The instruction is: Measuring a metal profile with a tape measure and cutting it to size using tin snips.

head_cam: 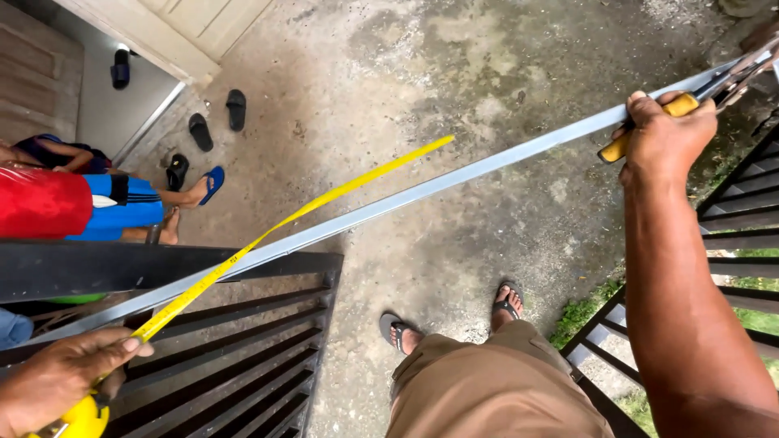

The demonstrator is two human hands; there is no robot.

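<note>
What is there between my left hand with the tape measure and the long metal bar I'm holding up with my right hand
Nothing visible. The left hand holds the yellow tape measure just below the metal bar, with only open air between them. The right hand grips the bar's far end.

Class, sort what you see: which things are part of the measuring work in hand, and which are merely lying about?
In use: yellow tape measure in left hand; long metal bar; yellow-handled tool in right hand.

Lying about: black sandals; black metal gate.
</note>
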